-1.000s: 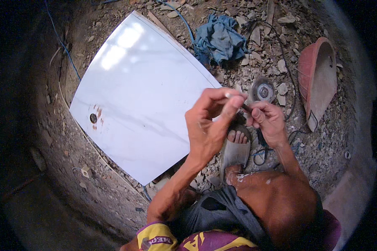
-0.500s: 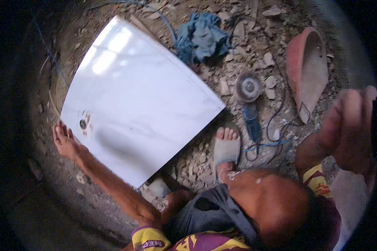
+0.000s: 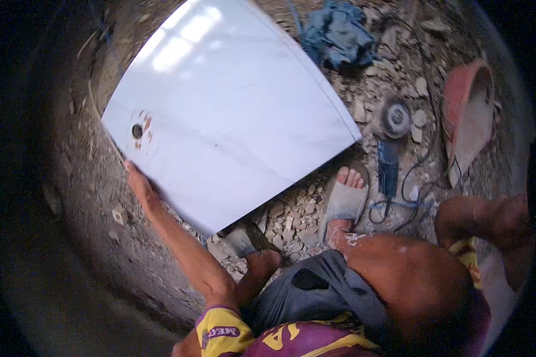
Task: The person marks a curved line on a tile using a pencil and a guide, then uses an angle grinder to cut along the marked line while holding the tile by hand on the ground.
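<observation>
A large glossy white tile [image 3: 232, 107] lies on rubble, with a dark round spot and rusty smears near its left side. My left hand [image 3: 140, 181] is at the tile's lower left edge, its fingers curled over that edge and partly hidden. My right arm is bent at the far right rim of the picture, where my right hand [image 3: 515, 220] is too dim and cut off to show its fingers or anything in them. My sandalled foot [image 3: 348, 190] rests beside the tile's lower right edge, next to a blue angle grinder [image 3: 387, 166] with a disc.
A crumpled blue cloth [image 3: 339, 35] lies beyond the tile. A worn red tub [image 3: 455, 107] rests at the right, with black and blue cables around the grinder. Broken rubble [image 3: 295, 220] covers the ground, and a small pale block [image 3: 119, 215] lies at the left.
A second ago both hands held a small slim object together. They have parted: my left went to the tile's edge, my right out to the rim. The view has also shifted.
</observation>
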A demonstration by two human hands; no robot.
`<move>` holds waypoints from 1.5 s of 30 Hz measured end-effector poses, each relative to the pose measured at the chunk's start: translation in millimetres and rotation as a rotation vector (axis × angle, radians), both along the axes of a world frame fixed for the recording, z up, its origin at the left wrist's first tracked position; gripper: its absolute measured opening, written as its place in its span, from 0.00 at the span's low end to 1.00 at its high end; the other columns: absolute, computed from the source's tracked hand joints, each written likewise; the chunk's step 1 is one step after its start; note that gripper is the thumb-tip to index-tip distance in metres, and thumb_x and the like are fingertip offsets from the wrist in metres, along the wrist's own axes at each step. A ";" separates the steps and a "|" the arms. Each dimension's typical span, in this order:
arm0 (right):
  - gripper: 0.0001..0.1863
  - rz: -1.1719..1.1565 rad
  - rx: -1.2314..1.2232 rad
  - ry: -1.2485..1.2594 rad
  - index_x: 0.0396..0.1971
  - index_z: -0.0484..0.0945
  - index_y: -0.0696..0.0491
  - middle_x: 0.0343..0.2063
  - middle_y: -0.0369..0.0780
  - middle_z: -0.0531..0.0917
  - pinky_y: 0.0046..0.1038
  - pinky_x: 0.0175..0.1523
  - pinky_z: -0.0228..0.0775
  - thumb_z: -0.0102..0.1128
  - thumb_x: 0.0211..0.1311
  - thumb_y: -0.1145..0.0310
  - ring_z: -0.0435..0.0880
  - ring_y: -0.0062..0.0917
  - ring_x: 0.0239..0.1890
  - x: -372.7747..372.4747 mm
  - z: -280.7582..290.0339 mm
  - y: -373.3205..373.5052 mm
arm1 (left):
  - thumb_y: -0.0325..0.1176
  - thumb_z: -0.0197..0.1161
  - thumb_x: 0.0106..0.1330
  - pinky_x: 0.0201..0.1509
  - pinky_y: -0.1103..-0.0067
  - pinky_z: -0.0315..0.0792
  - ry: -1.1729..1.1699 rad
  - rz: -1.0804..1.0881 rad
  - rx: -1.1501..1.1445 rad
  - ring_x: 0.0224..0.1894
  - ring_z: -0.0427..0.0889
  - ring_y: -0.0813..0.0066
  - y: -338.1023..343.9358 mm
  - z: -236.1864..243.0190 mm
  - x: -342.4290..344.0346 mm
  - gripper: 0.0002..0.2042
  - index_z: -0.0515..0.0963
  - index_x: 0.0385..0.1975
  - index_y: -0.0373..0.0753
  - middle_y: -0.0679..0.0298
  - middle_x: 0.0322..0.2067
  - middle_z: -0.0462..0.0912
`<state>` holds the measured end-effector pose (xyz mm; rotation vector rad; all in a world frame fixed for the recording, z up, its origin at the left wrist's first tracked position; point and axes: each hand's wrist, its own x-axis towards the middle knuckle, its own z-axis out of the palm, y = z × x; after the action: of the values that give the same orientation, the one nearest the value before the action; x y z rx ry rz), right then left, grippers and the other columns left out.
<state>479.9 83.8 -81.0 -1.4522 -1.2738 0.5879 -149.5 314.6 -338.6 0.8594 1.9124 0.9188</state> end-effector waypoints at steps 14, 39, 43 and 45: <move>0.52 0.068 -0.876 0.421 0.65 0.81 0.62 0.52 0.43 0.91 0.31 0.59 0.76 0.48 0.76 0.21 0.88 0.25 0.52 -24.8 -192.9 164.6 | 0.52 0.58 0.86 0.66 0.70 0.80 -0.342 0.010 0.097 0.57 0.89 0.65 -15.7 12.9 35.3 0.30 0.80 0.66 0.26 0.54 0.61 0.88; 0.45 -0.496 -0.761 -0.361 0.71 0.66 0.60 0.61 0.58 0.78 0.50 0.69 0.70 0.84 0.62 0.59 0.79 0.57 0.63 -55.1 -212.5 -168.6 | 0.26 0.59 0.82 0.62 0.72 0.82 0.443 -0.294 0.774 0.58 0.88 0.59 -4.7 70.8 252.4 0.17 0.76 0.66 0.28 0.47 0.58 0.87; 0.47 -0.598 -0.890 -0.402 0.73 0.65 0.60 0.55 0.60 0.84 0.47 0.62 0.77 0.83 0.62 0.56 0.86 0.56 0.56 -48.0 -232.7 -179.5 | 0.34 0.72 0.73 0.70 0.61 0.70 0.192 -1.132 0.843 0.58 0.87 0.61 -43.7 64.0 440.9 0.22 0.81 0.65 0.45 0.59 0.52 0.90; 0.46 -0.610 -0.871 -0.258 0.72 0.67 0.60 0.55 0.59 0.85 0.47 0.63 0.77 0.83 0.61 0.56 0.86 0.55 0.57 -48.4 -221.0 -175.4 | 0.46 0.74 0.71 0.72 0.54 0.65 0.674 -1.308 0.741 0.62 0.84 0.54 -50.2 66.0 511.0 0.26 0.80 0.63 0.39 0.56 0.52 0.89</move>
<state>431.5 -91.7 -302.0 -2.5752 -0.6758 0.5644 361.5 264.4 -272.6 2.6433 0.9209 0.4476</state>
